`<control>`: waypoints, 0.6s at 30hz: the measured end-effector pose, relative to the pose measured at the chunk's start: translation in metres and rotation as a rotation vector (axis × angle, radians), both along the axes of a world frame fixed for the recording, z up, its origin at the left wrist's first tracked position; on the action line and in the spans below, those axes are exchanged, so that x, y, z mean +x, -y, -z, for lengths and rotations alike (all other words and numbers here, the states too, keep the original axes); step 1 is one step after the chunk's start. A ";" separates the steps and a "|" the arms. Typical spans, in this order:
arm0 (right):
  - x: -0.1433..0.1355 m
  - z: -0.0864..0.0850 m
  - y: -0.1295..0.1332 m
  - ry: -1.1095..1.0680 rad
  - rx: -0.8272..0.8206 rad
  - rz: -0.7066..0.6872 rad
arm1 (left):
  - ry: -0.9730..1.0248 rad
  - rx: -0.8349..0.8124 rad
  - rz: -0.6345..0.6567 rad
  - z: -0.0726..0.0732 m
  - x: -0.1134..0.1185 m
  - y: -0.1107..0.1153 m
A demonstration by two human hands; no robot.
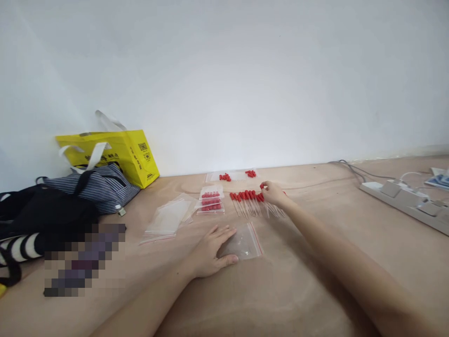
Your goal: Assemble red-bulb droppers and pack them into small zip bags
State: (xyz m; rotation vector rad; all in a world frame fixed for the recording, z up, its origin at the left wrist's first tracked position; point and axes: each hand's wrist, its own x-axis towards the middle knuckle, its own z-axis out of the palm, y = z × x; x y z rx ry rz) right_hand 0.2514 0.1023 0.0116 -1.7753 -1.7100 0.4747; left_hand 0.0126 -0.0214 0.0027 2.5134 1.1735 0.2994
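Observation:
My left hand point(212, 252) lies flat on the table with its fingers spread, holding down the edge of a clear zip bag point(243, 243) with a red seal line. Farther out, my right hand point(275, 193) is closed in a pinch on a red-tipped stick point(262, 186); only its red end shows. Below and beside these fingers is a row of red-tipped sticks point(247, 194), their thin pale shafts pointing toward me. Left of the row are stacked zip bags with red pieces inside point(211, 201). Flat zip bags point(168, 217) overlap farther left.
Near the wall, another clear bag point(213, 175) lies by small clusters of red pieces point(250, 173). A yellow bag point(135, 159), a striped pouch point(105, 187) and a black bag point(52, 213) crowd the left. At right lies a white power strip point(407, 203) with plugs and cables.

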 end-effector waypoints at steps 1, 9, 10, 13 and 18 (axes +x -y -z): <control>0.006 0.001 0.007 -0.075 0.012 -0.028 | -0.004 -0.003 -0.005 -0.001 0.000 0.001; 0.013 0.031 0.071 -0.741 0.143 -0.127 | -0.037 0.002 -0.050 -0.009 0.007 0.004; 0.009 0.035 0.075 -0.846 0.148 -0.135 | -0.040 -0.001 -0.050 -0.009 0.008 0.004; -0.002 0.041 0.085 -0.981 0.108 -0.169 | -0.041 -0.014 -0.051 -0.008 0.008 0.005; -0.007 0.044 0.094 -0.761 -0.054 -0.398 | 0.011 -0.008 -0.073 -0.005 0.010 0.006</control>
